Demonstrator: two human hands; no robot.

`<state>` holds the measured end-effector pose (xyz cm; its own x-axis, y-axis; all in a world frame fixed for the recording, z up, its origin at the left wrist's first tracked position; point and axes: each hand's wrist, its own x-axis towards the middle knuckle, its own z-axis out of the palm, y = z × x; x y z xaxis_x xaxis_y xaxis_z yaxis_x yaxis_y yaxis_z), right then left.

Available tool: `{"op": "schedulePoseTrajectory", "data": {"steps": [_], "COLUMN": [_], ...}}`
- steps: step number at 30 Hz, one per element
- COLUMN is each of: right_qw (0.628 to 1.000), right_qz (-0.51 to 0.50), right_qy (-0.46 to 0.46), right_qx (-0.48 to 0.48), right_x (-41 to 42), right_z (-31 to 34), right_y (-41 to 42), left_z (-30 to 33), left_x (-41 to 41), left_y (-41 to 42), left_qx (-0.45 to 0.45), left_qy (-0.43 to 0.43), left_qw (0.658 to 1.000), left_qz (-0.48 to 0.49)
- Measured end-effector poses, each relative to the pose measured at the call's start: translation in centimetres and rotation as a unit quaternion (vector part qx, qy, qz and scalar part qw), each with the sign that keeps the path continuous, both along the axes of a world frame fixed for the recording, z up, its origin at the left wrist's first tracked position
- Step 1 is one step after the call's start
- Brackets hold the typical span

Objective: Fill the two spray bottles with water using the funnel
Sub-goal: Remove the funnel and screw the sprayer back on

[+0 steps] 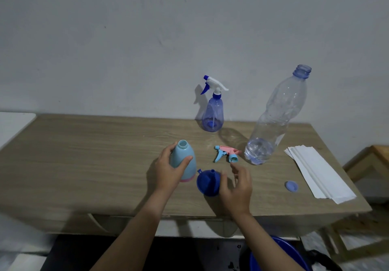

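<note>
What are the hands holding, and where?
Left hand grips the opaque light-blue spray bottle around its body. Right hand reaches the dark-blue plastic funnel; grasp unclear.

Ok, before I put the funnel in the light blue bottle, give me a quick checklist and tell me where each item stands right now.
1. Light blue bottle neck open: ok, its pink and blue spray head lies on the table.
2. Bottle steadied: ok, left hand grips it upright.
3. Funnel within reach: ok, right hand is at it; a firm grip cannot be told.
4. Water ready: ok, the big clear bottle is uncapped with some water at the bottom; its cap lies near the paper sheets.
5. Enough water for both bottles: cannot tell.
6. Purple spray bottle opened: not ok, head on.
</note>
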<state>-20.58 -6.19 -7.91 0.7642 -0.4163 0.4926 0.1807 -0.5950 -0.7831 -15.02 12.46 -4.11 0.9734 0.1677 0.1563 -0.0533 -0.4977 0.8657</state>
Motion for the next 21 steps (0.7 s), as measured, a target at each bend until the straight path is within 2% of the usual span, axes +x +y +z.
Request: {"op": "schedulePoseTrajectory", "data": {"steps": [2, 5, 13, 16, 21], "right_qw": [0.999, 0.987, 0.955, 0.951, 0.96], "right_qz": [-0.042, -0.096, -0.129, -0.113, -0.077], "right_qy": [0.024, 0.113, 0.259, 0.271, 0.215], "right_qx": [0.019, 0.057, 0.07, 0.101, 0.159], "right_x": [1.7, 4.6, 8.1, 8.2, 7.1], "right_z": [1.0, 1.1, 0.9, 1.1, 3.0], "right_y": [-1.0, -2.3, -2.4, -2.5, -2.5], "left_z": [0.2, 0.3, 0.0, 0.1, 0.4], "left_x": [-0.1, -0.2, -0.1, -0.2, -0.3], "left_y": [-0.1, -0.2, 0.1, 0.0, -0.2], "left_qx": [-0.02, -0.036, -0.001, -0.003, -0.034], "left_qy": [0.002, -0.005, 0.006, 0.008, 0.002], "left_qw": [1.0, 0.999, 1.0, 1.0, 0.999], "left_qz": [0.0, -0.005, 0.003, -0.001, -0.004]}}
